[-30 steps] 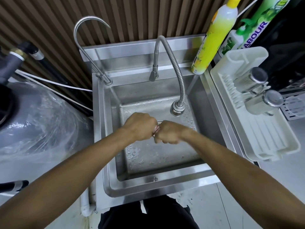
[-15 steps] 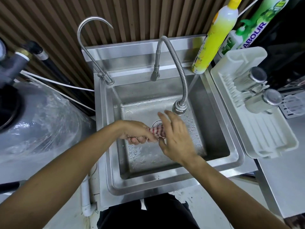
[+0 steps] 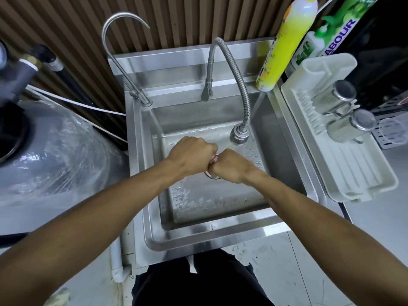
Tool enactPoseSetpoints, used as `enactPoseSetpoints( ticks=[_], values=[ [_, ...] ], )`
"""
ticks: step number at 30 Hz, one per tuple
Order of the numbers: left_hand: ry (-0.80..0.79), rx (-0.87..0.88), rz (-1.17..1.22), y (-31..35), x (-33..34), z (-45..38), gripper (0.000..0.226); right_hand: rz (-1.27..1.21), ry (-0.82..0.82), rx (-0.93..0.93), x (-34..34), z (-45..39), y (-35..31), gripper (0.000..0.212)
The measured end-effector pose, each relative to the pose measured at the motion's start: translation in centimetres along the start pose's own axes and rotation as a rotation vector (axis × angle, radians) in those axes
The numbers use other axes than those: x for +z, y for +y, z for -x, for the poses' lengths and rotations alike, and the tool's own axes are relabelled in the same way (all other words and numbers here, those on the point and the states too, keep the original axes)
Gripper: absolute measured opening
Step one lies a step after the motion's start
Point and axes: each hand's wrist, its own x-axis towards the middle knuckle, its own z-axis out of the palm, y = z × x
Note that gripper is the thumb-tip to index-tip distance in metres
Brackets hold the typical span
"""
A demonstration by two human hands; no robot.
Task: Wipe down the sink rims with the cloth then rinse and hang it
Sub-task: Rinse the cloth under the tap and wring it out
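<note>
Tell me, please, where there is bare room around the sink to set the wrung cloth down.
Bare steel lies along the sink's front rim, the left rim beside the wrapped tank, and the back ledge between the two taps. The right side is crowded: yellow bottle, dish rack with steel cups. Both hands fill the basin's middle.

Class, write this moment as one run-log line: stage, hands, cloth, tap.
stage: wringing | left hand and right hand: both grip cloth over sink basin | flexible tap: no water visible

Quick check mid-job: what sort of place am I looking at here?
Most likely a small kitchen or pantry wash-up corner. A steel sink with two taps, a yellow dish soap bottle on its back rim, and a white drying rack holding steel cups beside it point that way.
</note>
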Motion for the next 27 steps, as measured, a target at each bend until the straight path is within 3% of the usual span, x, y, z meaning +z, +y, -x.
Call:
enactPoseSetpoints(
  ticks=[2,4,6,9,11,14,16,18,20,23,25,27],
  values=[
    [0.117,0.111,-0.004,-0.6,0.7,0.4,0.013,-0.376,-0.327,0.089,-0.2,0.2,0.5,0.037],
    [0.178,0.152,0.021,-0.6,1.7,0.6,0.016,-0.557,-0.643,0.136,-0.6,-0.2,1.3,0.043],
    [0.142,0.101,0.029,0.0,3.0,0.7,0.02,-0.51,-0.699,0.142,-0.7,-0.9,2.3,0.045],
    [-0.054,0.07,0.04,0.9,4.6,0.7,0.031,-0.204,-0.422,0.098,0.3,-1.3,3.6,0.032],
    [-0.219,0.022,0.081,0.8,4.8,0.4,0.019,-0.111,-0.238,0.026,1.4,-1.1,4.4,0.021],
    [-0.52,-0.229,0.403,-0.3,4.5,-0.2,0.026,-0.015,0.155,-0.168,3.3,0.0,5.9,0.059],
    [-0.658,-0.4,0.665,-1.1,3.8,-0.9,0.032,0.314,0.545,-0.379,4.1,1.0,6.9,0.075],
    [-0.806,-0.437,0.714,-1.2,2.9,-1.5,0.03,0.618,0.744,-0.539,4.2,1.8,7.1,0.077],
    [-0.979,-0.354,0.749,-0.7,2.0,-2.0,0.034,0.787,0.749,-0.626,4.3,1.8,6.9,0.071],
    [-1.178,-0.259,0.883,0.6,0.7,-2.7,0.043,0.64,0.746,-0.707,2.8,0.9,6.4,0.044],
    [-1.21,-0.249,0.907,1.1,0.1,-3.0,0.047,0.617,0.712,-0.72,1.2,0.4,5.9,0.033],
    [-1.093,-0.257,0.762,1.9,0.0,-3.3,0.043,0.784,0.584,-0.62,-0.2,0.1,5.3,0.024]
  ],
)
